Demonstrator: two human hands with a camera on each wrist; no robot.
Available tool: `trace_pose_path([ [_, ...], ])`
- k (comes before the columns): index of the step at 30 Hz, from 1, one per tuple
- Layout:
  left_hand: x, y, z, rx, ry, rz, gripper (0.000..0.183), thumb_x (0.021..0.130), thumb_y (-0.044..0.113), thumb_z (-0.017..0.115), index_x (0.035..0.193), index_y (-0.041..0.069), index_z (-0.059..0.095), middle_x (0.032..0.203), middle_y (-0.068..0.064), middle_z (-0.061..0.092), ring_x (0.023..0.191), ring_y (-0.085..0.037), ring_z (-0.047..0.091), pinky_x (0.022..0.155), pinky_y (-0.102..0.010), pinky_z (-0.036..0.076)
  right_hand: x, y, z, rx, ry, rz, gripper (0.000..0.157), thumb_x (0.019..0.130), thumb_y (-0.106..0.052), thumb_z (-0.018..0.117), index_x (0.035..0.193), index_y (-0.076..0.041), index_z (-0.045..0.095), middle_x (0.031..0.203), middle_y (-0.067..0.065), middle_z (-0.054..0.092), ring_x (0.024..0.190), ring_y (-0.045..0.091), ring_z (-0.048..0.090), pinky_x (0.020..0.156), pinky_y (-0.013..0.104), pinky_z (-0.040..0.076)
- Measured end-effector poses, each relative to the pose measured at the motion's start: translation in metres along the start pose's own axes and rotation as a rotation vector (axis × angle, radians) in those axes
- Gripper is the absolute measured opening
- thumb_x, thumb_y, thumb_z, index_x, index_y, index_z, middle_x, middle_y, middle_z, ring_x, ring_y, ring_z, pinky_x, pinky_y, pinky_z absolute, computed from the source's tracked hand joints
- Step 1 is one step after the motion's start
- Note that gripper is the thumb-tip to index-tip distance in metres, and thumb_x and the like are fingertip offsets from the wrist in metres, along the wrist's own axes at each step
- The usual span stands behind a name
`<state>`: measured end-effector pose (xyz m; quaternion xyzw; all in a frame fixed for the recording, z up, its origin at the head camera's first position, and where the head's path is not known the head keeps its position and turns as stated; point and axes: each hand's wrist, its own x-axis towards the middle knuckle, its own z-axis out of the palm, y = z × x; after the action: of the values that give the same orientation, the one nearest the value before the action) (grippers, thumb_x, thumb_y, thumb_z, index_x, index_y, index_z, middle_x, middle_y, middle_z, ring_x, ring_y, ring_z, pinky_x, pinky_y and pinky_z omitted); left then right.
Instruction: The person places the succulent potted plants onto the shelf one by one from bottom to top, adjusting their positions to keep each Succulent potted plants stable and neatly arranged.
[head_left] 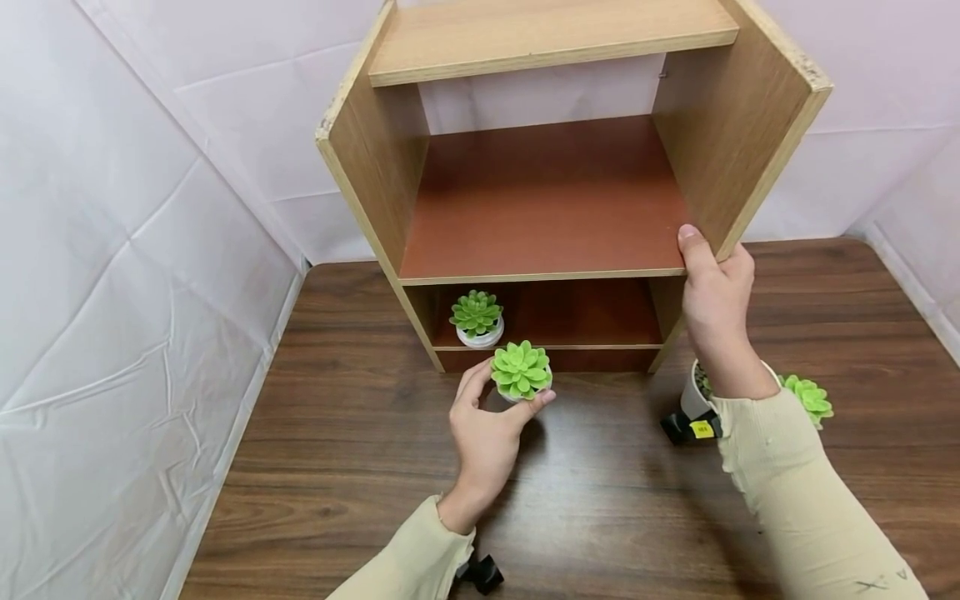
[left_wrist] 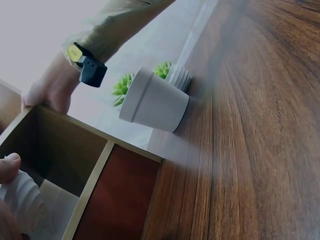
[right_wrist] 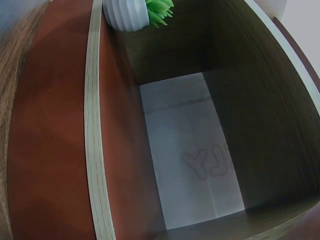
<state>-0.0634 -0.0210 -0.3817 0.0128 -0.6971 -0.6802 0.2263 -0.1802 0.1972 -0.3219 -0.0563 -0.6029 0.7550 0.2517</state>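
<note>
My left hand (head_left: 486, 437) holds a small potted succulent (head_left: 521, 369) in front of the lower compartment of a wooden shelf unit (head_left: 540, 200). Thumb and fingers pinch its ribbed white pot (left_wrist: 22, 202) from opposite sides. Behind it, another succulent in a white pot (head_left: 477, 318) stands at the left end of the lower shelf (head_left: 577, 321). With my right hand (head_left: 716, 304) I grip the front edge of the unit's right side panel (head_left: 738, 133), the thumb lying at the corner of the red-brown middle shelf.
Beyond my right forearm, a larger plain white pot (left_wrist: 155, 100) and a bright green succulent (head_left: 806, 400) stand on the dark wooden table (head_left: 337, 433). Black cameras sit on both wrists. White cloth (head_left: 150, 250) hangs around the table's back and sides.
</note>
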Motion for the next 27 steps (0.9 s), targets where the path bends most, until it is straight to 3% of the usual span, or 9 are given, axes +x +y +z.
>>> trace_pose_path([
  [9, 0.003, -0.001, 0.005, 0.002, -0.007, 0.028, 0.057, 0.062, 0.000, 0.092, 0.114, -0.002, 0.069, 0.110, -0.007, 0.064, 0.107, -0.021, 0.057, 0.096, -0.050, 0.040, 0.000, -0.002, 0.001, 0.000, 0.009, -0.001, 0.015, 0.093, -0.017, 0.067, 0.100, -0.004, 0.069, 0.083, 0.004, 0.068, 0.082, 0.015, 0.061, 0.080, 0.024, 0.042],
  [21, 0.005, -0.003, 0.011, -0.003, -0.012, 0.019, 0.055, 0.061, 0.000, 0.092, 0.112, -0.001, 0.070, 0.110, -0.007, 0.063, 0.107, -0.021, 0.057, 0.096, -0.042, 0.041, -0.001, -0.002, -0.002, -0.038, 0.001, 0.009, 0.020, 0.094, -0.020, 0.066, 0.104, -0.003, 0.069, 0.086, 0.005, 0.069, 0.085, 0.017, 0.062, 0.081, 0.025, 0.042],
  [27, 0.007, -0.003, 0.014, -0.022, -0.015, 0.003, 0.054, 0.062, -0.002, 0.091, 0.112, -0.001, 0.070, 0.111, -0.007, 0.063, 0.109, -0.021, 0.056, 0.097, -0.047, 0.040, 0.001, 0.001, -0.001, -0.042, 0.014, 0.005, 0.014, 0.093, -0.019, 0.067, 0.098, -0.006, 0.069, 0.081, 0.002, 0.068, 0.080, 0.015, 0.060, 0.078, 0.024, 0.041],
])
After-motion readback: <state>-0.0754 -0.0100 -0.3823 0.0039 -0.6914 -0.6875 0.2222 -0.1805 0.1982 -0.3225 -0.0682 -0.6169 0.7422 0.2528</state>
